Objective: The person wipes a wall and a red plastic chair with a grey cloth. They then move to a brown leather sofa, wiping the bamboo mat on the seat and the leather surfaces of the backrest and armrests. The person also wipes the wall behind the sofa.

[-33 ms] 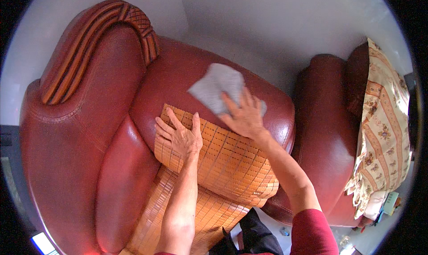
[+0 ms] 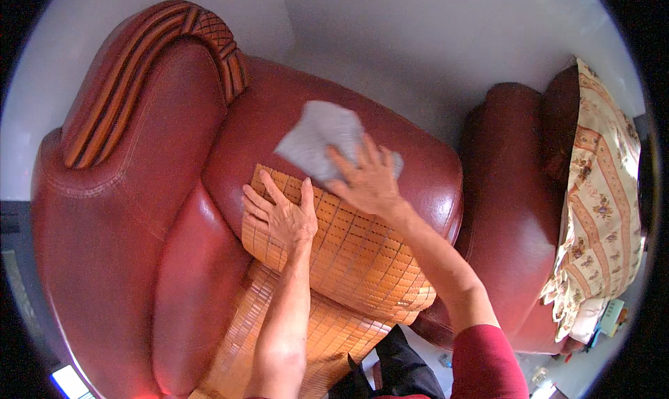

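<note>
My left hand [image 2: 287, 214] lies with its fingers spread on the top left corner of a tan bamboo-tile mat [image 2: 355, 249]. The mat drapes over the front of a dark red leather sofa armrest or backrest [image 2: 411, 148]; I cannot tell which. Farther up, my right hand [image 2: 369, 179] presses flat on a grey cloth [image 2: 320, 134], fingers stretched and apart. Much of the cloth spreads out beyond the fingertips to the upper left, and a small corner shows right of the hand. It looks slightly blurred against the leather.
Carved wooden trim [image 2: 139, 71] curves along the red padded section [image 2: 167, 120] at left. At right stands another red leather seat [image 2: 505, 204], with a flowered cream cover [image 2: 599, 204] over its far side. A pale wall [image 2: 390, 29] rises behind. More bamboo mat [image 2: 244, 329] lies below.
My right hand and the grey cloth under it have slid a little to the left across the red leather. My left hand stays in place on the mat.
</note>
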Motion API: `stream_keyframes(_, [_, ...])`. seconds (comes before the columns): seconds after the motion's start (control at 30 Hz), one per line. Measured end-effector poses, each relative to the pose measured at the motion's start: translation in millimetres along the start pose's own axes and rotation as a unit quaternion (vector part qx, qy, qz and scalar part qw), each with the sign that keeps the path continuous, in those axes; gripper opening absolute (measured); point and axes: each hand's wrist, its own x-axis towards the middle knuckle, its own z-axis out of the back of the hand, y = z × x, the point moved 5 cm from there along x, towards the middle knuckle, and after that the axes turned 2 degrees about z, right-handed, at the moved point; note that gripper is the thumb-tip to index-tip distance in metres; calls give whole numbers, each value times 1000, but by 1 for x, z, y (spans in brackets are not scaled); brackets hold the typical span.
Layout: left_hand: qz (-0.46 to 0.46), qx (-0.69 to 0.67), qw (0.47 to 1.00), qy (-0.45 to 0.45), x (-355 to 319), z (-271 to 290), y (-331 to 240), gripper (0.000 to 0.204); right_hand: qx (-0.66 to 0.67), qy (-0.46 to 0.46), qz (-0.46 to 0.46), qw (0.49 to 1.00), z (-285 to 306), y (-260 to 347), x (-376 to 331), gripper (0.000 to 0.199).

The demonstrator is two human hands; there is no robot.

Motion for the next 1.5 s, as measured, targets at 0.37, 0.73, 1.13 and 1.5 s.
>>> stream_keyframes(0.37, [-19, 12, 998, -57, -3, 5, -6, 81, 38, -95, -50, 993, -26, 15, 126, 54])
stream_keyframes(0.73, [-13, 21, 998, -58, -3, 2, -8, 82, 80, 165, -402, 897, -34, -211, 13, 72])
stream_keyframes(1.13, [-17, 36, 997, -65, -3, 3, -5, 84, 29, 58, -394, 917, -26, -207, -20, 51])
stream_keyframes(1.5, [-21, -15, 999, -32, -3, 4, -9, 86, 46, 13, -37, 998, -28, 20, 153, 48])
